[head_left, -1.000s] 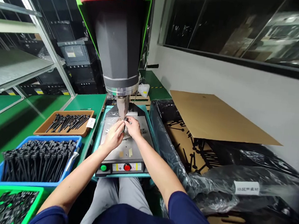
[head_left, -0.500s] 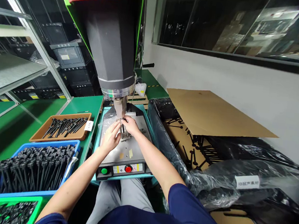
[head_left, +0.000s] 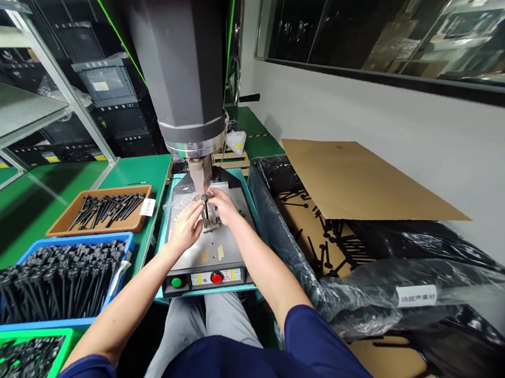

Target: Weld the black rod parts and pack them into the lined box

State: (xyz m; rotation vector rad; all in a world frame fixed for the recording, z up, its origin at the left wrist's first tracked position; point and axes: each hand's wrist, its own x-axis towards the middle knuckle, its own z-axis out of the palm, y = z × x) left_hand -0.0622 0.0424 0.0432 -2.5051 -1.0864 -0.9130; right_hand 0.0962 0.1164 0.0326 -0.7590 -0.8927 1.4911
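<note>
Left hand: fingers loosely bent, thumb held away from them; the fingertips sit just beside the head of the black stemmed part, and from up here I see nothing pinched between them and the thumb.
Right hand: finger ends bunched at the other side of that same head; they cover the contact, so whether they grip it or only steady it I can't make out.
Black part: between the two hands, head uppermost, stem running down toward the metal holder; I can't tell how deep it sits.
Metal tool: just beyond both sets of fingertips, hanging close over the work.
What has changed: a second ago the hands nearly hid the part; now they stand a little further apart, and I see its stem and more of the holder.
What I read from it: less wrapping, more fine steadying; the part looks close to seated, though that is my judgement.
Buttons: green button and red button on the near side of the hands, both untouched.
Left of the left hand: brown tray and blue bin, both holding black parts.
</note>
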